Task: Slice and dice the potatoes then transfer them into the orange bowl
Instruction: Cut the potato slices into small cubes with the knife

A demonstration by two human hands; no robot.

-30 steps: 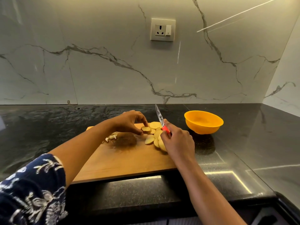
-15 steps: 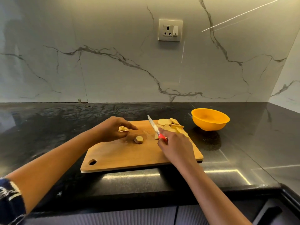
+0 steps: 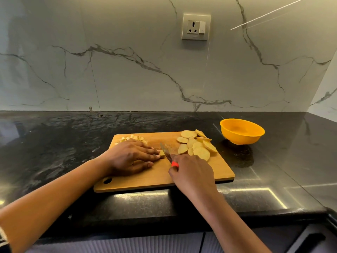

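Observation:
A wooden cutting board [image 3: 220,172] lies on the black counter. My left hand [image 3: 133,157] lies flat on the board, its fingertips pressing a small potato piece [image 3: 162,153]. My right hand [image 3: 191,172] grips a knife [image 3: 166,154] by its red handle, the blade set right beside that piece. Several round potato slices [image 3: 197,145] are piled at the board's far right. A heap of diced potato [image 3: 134,138] sits at the far left corner, partly hidden behind my left hand. The orange bowl [image 3: 242,131] stands to the right of the board and looks empty.
A marble backsplash with a wall socket [image 3: 196,27] rises behind the counter. A side wall closes the right corner. The counter's front edge [image 3: 164,221] runs just below my forearms, with drawer fronts under it.
My left hand has come down flat onto the small potato piece that lay loose on the board. The knife blade has lowered to it. The view has shifted a little.

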